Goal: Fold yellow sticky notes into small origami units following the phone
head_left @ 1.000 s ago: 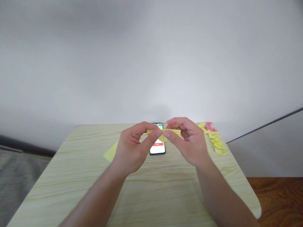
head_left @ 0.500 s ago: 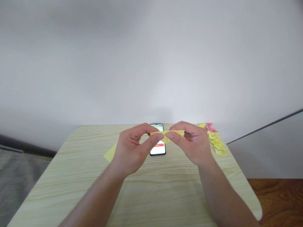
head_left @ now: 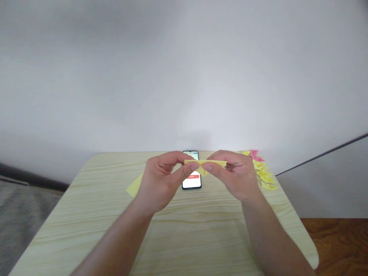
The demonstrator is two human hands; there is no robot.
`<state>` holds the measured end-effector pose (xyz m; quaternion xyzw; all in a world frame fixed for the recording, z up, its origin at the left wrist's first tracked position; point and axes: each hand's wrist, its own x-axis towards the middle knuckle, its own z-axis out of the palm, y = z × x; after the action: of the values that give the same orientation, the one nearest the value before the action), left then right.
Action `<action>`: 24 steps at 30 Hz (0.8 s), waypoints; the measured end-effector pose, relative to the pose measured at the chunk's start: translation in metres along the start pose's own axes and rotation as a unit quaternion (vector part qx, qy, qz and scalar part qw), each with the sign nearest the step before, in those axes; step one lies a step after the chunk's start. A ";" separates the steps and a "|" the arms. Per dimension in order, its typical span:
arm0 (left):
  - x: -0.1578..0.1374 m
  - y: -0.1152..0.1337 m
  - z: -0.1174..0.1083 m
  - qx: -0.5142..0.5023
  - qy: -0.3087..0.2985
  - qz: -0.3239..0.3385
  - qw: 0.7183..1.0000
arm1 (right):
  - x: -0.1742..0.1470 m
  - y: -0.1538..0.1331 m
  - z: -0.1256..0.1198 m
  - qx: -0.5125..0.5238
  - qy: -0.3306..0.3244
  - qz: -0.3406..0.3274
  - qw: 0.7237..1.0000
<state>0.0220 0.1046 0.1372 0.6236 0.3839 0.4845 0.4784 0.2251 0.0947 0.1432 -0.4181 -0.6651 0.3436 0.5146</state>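
Note:
A folded piece of yellow paper (head_left: 202, 162) is held up above the table, with a long straight edge on top and a small pointed part hanging below. My left hand (head_left: 163, 180) pinches its left half between thumb and fingers. On the other half, my right hand (head_left: 234, 172) pinches it the same way, and the two thumbs nearly meet at the middle. Most of my fingertips are hidden behind the paper. Beneath and beyond the hands lies a phone (head_left: 191, 184) with a lit screen, partly covered from view.
Several folded yellow paper pieces (head_left: 265, 176) and a pink one (head_left: 255, 154) lie along the right edge of the wooden table (head_left: 195, 237). Flat yellow paper (head_left: 134, 187) shows beside my left hand. A white wall (head_left: 184, 76) rises behind the table.
Both hands and the yellow paper have shifted very slightly to the right. The grip stays the same.

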 end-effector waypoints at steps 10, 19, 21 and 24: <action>0.002 0.005 -0.004 0.066 0.045 0.029 0.996 | 0.002 -0.002 -0.010 -0.024 -0.045 0.018 0.999; 0.002 0.006 -0.006 0.087 0.046 0.047 0.994 | 0.002 -0.003 -0.011 -0.045 -0.034 -0.012 0.998; 0.002 0.007 -0.005 0.102 0.056 0.053 0.992 | 0.002 -0.001 -0.009 -0.055 -0.014 0.000 0.998; 0.003 0.007 -0.003 0.107 0.063 0.056 0.991 | 0.001 0.004 -0.006 -0.036 0.019 0.032 0.999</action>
<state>0.0203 0.1060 0.1445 0.6603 0.4273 0.5047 0.3560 0.2320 0.0971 0.1416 -0.4638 -0.6532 0.3279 0.5007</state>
